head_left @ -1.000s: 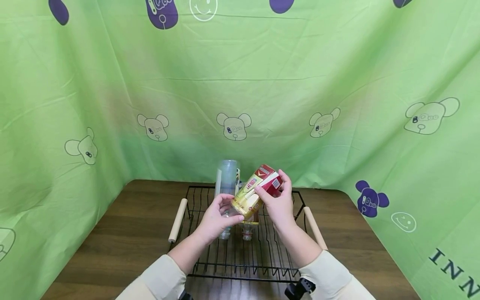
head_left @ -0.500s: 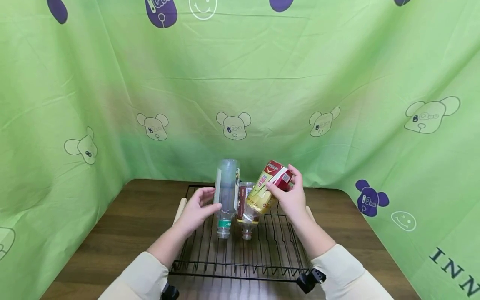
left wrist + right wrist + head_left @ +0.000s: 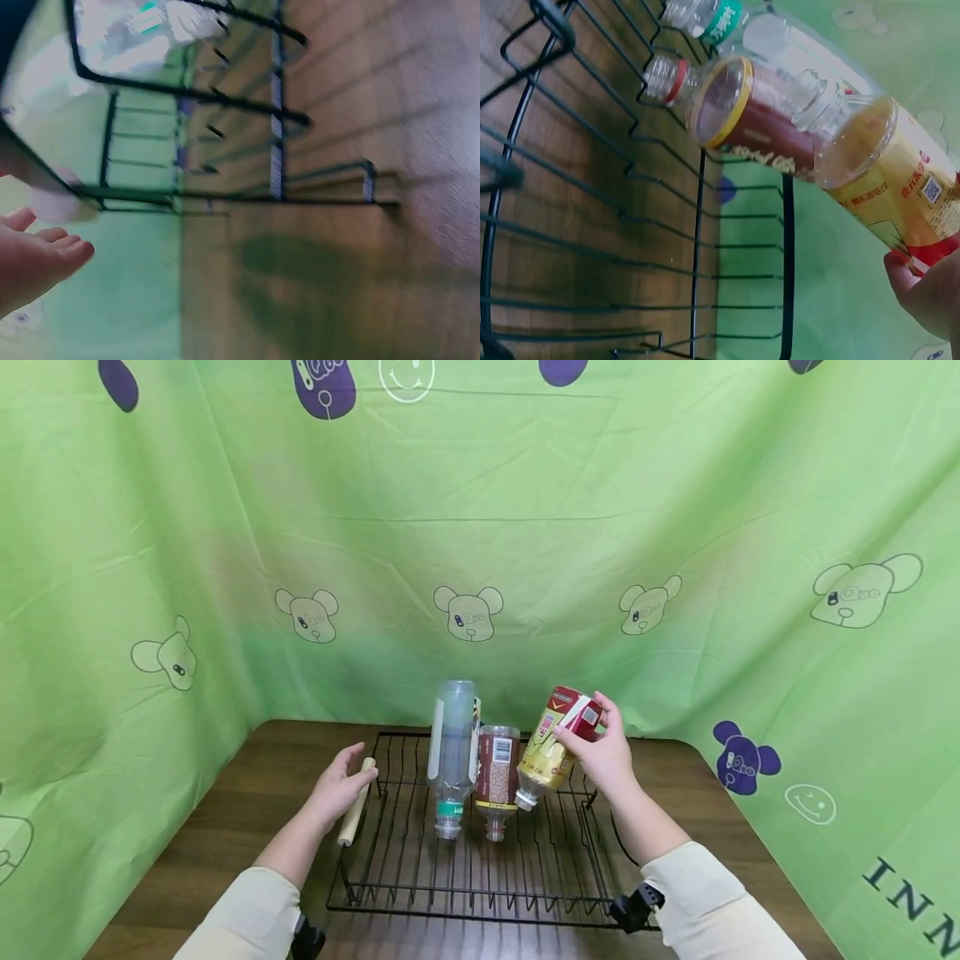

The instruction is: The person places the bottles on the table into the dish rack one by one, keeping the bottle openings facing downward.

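Note:
My right hand (image 3: 606, 755) grips the base end of a plastic bottle (image 3: 553, 745) with a yellow and red label. The bottle is tilted neck down over a black wire rack (image 3: 471, 888). Beside it a brown-labelled bottle (image 3: 497, 770) stands upside down in the rack, and left of that a taller clear bottle (image 3: 454, 735) with a green neck band is also neck down. Above the rack's left wooden handle (image 3: 356, 803), my left hand (image 3: 337, 789) has its fingers extended and holds nothing. In the left wrist view its fingers (image 3: 52, 255) show below the rack's frame.
The rack stands on a dark wooden table (image 3: 225, 827). A green printed cloth (image 3: 540, 543) hangs behind and on both sides. A black wrist device (image 3: 636, 907) sits at the right cuff, overlapping the rack's front corner in the head view.
My left hand has let go of the yellow and red bottle and moved left, past the clear bottle to the handle. My right hand has carried that bottle to the right.

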Action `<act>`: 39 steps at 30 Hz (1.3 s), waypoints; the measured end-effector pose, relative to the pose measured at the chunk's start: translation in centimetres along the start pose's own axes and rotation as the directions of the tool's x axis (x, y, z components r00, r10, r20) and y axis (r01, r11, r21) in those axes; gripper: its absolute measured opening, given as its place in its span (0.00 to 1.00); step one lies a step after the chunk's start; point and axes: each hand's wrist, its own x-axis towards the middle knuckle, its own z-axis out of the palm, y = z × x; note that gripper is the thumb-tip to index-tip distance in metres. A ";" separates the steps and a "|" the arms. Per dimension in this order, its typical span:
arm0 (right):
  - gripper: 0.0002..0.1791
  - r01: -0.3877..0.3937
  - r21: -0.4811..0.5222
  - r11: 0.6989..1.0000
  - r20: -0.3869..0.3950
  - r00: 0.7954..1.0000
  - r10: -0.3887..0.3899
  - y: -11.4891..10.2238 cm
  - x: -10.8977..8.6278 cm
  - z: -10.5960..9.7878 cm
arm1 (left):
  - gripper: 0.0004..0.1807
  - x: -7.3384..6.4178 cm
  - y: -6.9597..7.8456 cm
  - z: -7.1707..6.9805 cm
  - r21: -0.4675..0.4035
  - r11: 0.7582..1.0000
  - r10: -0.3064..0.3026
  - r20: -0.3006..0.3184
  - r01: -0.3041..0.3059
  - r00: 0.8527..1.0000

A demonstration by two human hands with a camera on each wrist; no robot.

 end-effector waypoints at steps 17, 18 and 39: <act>0.53 0.014 -0.059 0.998 0.053 0.999 -0.011 1.2 0.9 -1.0 | 0.41 0.2 -2.4 1.0 -0.050 0.996 -0.070 0.045 0.073 0.997; 0.53 0.015 -0.062 0.998 0.057 0.998 -0.011 1.3 0.9 -1.0 | 0.41 0.2 -2.4 1.0 -0.047 0.996 -0.069 0.043 0.071 0.997; 0.51 0.051 -0.202 0.978 0.175 0.984 -0.015 4.3 1.6 0.9 | 0.39 0.4 -2.6 1.3 -0.075 0.995 -0.066 0.052 0.070 0.996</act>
